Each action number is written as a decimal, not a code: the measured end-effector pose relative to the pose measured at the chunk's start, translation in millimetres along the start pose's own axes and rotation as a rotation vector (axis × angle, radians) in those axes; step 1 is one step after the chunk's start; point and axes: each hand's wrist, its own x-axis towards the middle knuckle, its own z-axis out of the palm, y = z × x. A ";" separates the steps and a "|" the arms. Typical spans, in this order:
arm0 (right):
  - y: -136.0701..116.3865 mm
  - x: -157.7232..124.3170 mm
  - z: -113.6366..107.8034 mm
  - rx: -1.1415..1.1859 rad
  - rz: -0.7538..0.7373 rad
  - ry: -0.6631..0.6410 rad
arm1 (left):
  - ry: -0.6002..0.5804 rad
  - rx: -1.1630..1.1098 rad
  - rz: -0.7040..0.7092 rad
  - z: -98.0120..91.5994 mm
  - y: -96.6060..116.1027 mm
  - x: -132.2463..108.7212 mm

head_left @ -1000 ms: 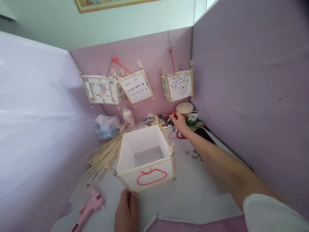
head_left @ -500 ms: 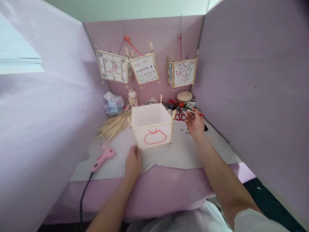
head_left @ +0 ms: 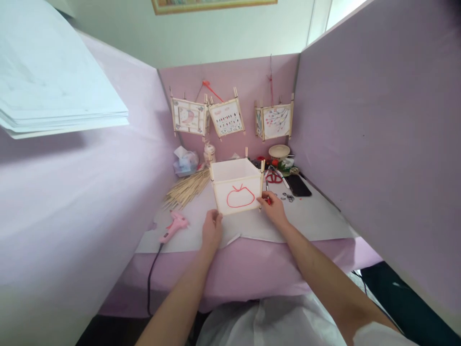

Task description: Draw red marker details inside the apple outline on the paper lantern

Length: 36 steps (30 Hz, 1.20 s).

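A box-shaped paper lantern (head_left: 236, 205) with a wooden-stick frame stands on the table before me, its top uncovered. A red outline of a round fruit with leaves is on its front panel. My left hand (head_left: 212, 228) is closed on the lower left front corner, thumb near the edge. At the right front edge, my right hand (head_left: 274, 209) is closed around a red-ended pen (head_left: 267, 186), and its fingertips touch the lantern's side. Part of the pen is hidden by the fingers.
A pink glue gun (head_left: 175, 226) lies left with its cord over the edge. Thin sticks (head_left: 189, 187) are bunched behind it. At right are small black rings (head_left: 288, 197), a phone (head_left: 298, 185) and red-handled scissors (head_left: 273, 178). Finished lanterns (head_left: 226, 117) hang behind.
My right hand has come down and left with the pen, from above the table to the lantern's right edge. My left hand stays at the corner. The view has tilted up.
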 end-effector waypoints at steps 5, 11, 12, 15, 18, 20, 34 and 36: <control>-14.2 -2.1 2.6 -0.012 0.005 0.094 | 0.052 -0.200 0.018 -2.8 5.8 0.4; -27.9 -0.8 6.2 0.042 -0.034 0.150 | 0.215 -0.322 -0.004 -11.6 22.9 -11.5; -28.8 0.1 6.9 0.057 -0.034 0.150 | 0.198 -0.319 -0.020 -11.3 26.0 -18.0; -30.7 3.1 8.3 0.096 -0.025 0.157 | 0.058 -0.343 -0.072 -1.8 36.5 -40.0; -33.0 6.6 7.8 0.089 -0.022 0.159 | -0.214 -0.695 -0.292 18.2 52.7 -46.5; -35.3 10.1 6.7 0.065 -0.034 0.159 | -0.301 -1.042 -0.449 32.3 66.7 -34.1; -41.2 11.2 8.5 0.288 -0.119 0.354 | -0.514 -1.688 -0.513 49.8 84.5 22.5; -56.4 3.5 2.2 0.260 -0.183 0.502 | -0.516 -1.682 -0.520 48.8 84.1 20.5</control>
